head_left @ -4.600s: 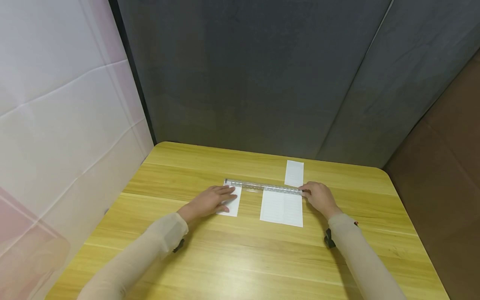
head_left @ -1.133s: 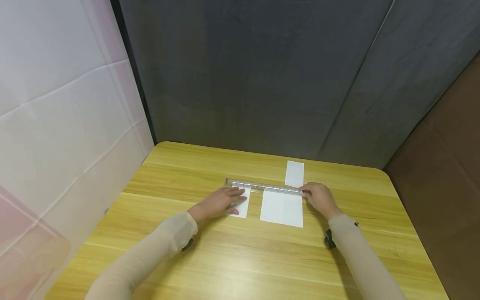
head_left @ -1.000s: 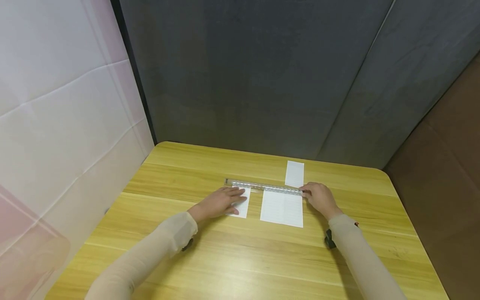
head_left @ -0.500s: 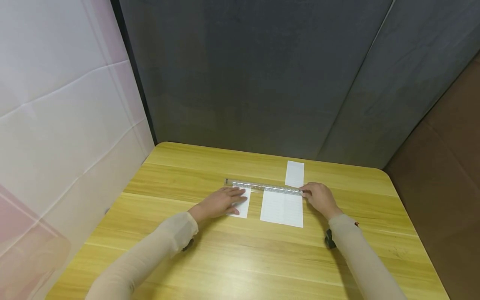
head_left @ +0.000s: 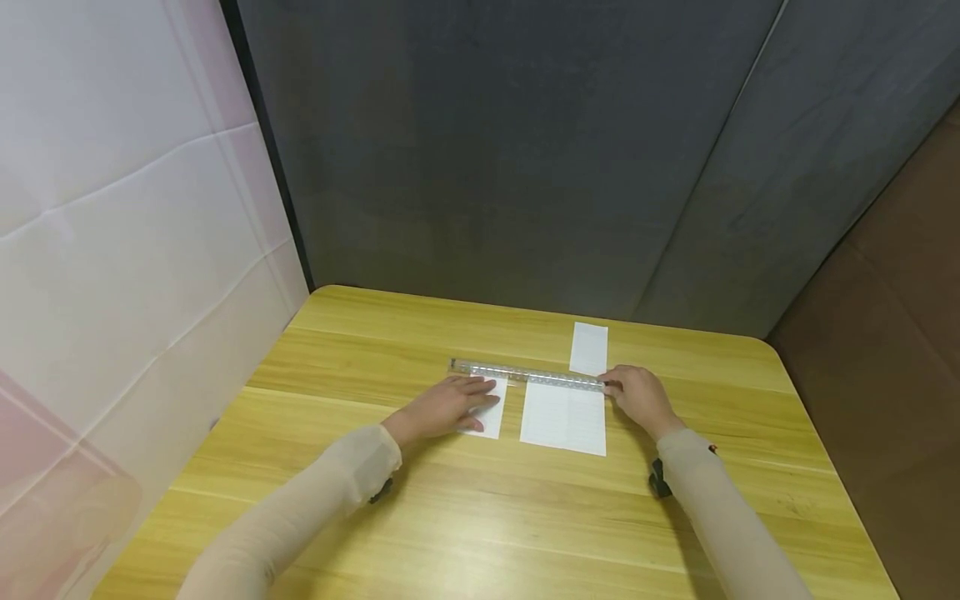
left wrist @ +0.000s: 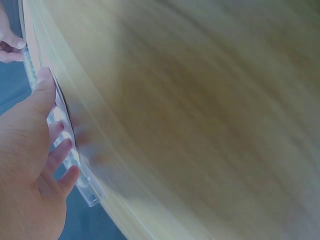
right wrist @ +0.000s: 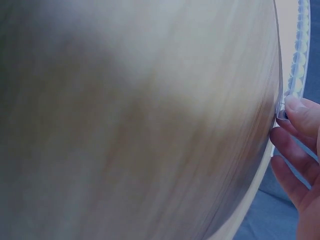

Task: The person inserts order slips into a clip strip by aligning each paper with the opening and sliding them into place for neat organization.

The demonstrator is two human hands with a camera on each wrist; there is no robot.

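**Ruler held across paper slips**

The clear ruler (head_left: 527,374) lies crosswise on the wooden table (head_left: 480,517), over the far edges of a small slip (head_left: 491,417) and a larger sheet (head_left: 564,415). The right hand (head_left: 639,398) pinches its right end; the left hand (head_left: 442,408) presses flat, fingers straight, on the small slip. Uneven pressure could likely skew the ruler. No writing is legible.

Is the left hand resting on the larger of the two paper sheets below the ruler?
No: the left hand lies flat on the smaller sheet, while the larger sheet beside it lies untouched below the ruler.
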